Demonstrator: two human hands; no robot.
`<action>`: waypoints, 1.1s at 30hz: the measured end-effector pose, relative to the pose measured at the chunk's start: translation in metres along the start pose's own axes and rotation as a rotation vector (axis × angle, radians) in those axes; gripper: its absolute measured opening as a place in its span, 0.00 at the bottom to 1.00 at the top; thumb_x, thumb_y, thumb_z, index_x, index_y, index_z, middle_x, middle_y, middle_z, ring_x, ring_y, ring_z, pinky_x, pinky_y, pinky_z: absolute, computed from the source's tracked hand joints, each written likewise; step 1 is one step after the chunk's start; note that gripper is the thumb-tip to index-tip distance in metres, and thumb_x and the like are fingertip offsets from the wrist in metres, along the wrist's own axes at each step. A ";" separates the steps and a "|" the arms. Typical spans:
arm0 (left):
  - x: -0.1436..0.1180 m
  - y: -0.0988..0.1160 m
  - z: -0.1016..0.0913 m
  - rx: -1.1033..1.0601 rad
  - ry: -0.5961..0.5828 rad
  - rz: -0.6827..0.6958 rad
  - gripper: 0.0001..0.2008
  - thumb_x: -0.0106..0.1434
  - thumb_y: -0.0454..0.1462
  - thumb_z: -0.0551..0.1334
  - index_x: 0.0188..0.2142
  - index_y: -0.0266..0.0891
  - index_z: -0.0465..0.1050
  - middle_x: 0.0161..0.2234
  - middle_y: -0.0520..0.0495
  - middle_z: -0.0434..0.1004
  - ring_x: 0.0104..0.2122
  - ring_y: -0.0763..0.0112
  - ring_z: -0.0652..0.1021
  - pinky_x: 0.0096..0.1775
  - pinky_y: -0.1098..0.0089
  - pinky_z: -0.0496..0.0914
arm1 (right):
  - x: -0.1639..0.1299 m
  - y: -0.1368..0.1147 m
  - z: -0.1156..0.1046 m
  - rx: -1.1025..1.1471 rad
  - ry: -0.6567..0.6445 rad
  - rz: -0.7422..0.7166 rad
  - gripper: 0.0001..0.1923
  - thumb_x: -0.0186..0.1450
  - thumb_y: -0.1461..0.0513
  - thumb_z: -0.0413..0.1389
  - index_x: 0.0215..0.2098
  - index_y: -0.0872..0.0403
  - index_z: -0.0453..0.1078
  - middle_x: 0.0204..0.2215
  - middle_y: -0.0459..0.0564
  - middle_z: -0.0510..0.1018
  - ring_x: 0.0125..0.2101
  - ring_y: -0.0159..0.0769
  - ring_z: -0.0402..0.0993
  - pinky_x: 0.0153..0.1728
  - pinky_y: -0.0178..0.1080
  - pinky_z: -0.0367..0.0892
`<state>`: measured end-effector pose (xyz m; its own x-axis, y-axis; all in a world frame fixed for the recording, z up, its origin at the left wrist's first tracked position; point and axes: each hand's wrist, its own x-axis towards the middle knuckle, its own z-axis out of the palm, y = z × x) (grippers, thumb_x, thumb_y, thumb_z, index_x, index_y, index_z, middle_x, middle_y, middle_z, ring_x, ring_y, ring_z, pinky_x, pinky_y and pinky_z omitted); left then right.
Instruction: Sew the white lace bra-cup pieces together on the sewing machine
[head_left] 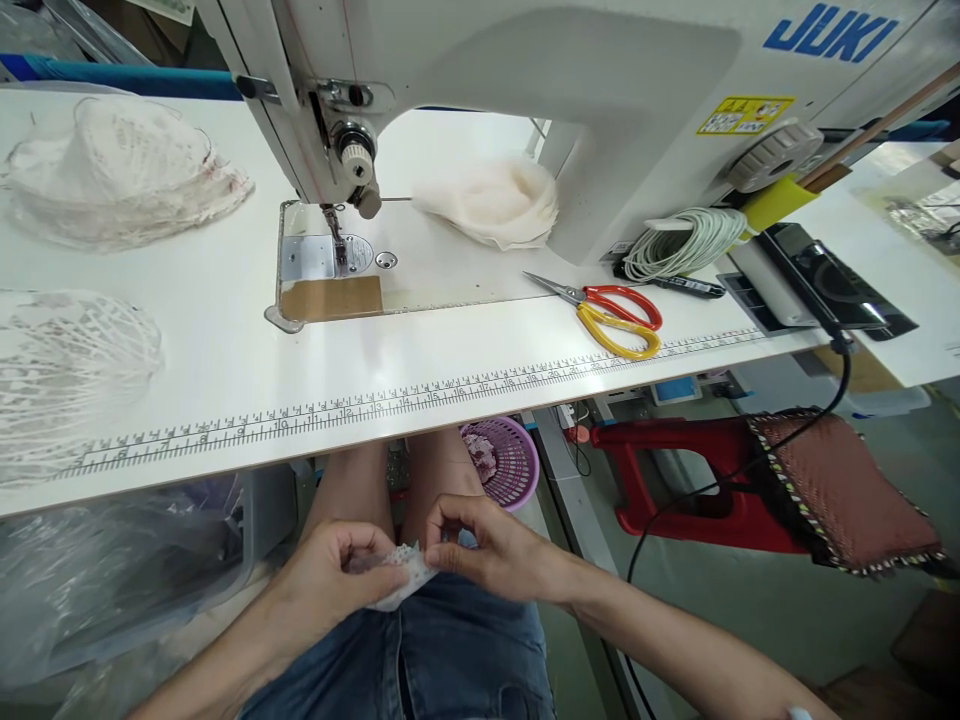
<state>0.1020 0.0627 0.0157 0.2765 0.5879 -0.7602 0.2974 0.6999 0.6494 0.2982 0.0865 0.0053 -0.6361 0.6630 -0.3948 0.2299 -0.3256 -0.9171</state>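
Observation:
Both my hands are low over my lap, below the front edge of the white sewing table (450, 380). My left hand (330, 580) and my right hand (495, 550) pinch a small white lace piece (405, 575) between their fingertips, one on each side. Above them stands a white Juki sewing machine (570, 90), its needle and presser foot (334, 235) over the metal plate. Neither hand touches the machine.
Stacks of white lace pieces lie at the table's far left (120, 170) and left (67, 360). White fabric (495, 200) sits behind the needle. Red-and-yellow scissors (615, 315) lie right of the plate. A purple basket (502, 460), a red stool (675, 480) with a cushion (840, 490) stand below.

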 end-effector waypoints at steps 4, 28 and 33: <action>-0.001 -0.002 -0.001 0.006 -0.009 0.000 0.16 0.48 0.46 0.66 0.21 0.35 0.70 0.18 0.56 0.62 0.21 0.76 0.60 0.24 0.74 0.52 | 0.001 -0.002 0.002 0.012 0.011 0.026 0.05 0.60 0.63 0.55 0.27 0.56 0.65 0.23 0.43 0.67 0.26 0.28 0.60 0.28 0.31 0.58; 0.000 -0.005 -0.003 0.203 -0.015 0.067 0.14 0.49 0.44 0.64 0.22 0.33 0.72 0.17 0.57 0.57 0.21 0.76 0.58 0.24 0.74 0.50 | 0.005 0.000 0.011 0.010 -0.131 0.083 0.14 0.60 0.54 0.57 0.32 0.59 0.70 0.23 0.44 0.68 0.25 0.27 0.60 0.26 0.31 0.56; -0.005 -0.012 -0.012 0.226 -0.046 0.076 0.11 0.49 0.42 0.64 0.22 0.34 0.71 0.20 0.56 0.60 0.24 0.74 0.62 0.27 0.75 0.54 | 0.007 -0.003 0.011 -0.028 -0.148 0.099 0.18 0.58 0.50 0.58 0.26 0.59 0.68 0.20 0.42 0.65 0.22 0.26 0.57 0.23 0.30 0.54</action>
<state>0.0862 0.0558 0.0119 0.3458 0.6127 -0.7107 0.4700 0.5424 0.6963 0.2846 0.0846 0.0056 -0.7102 0.5213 -0.4731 0.3161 -0.3644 -0.8760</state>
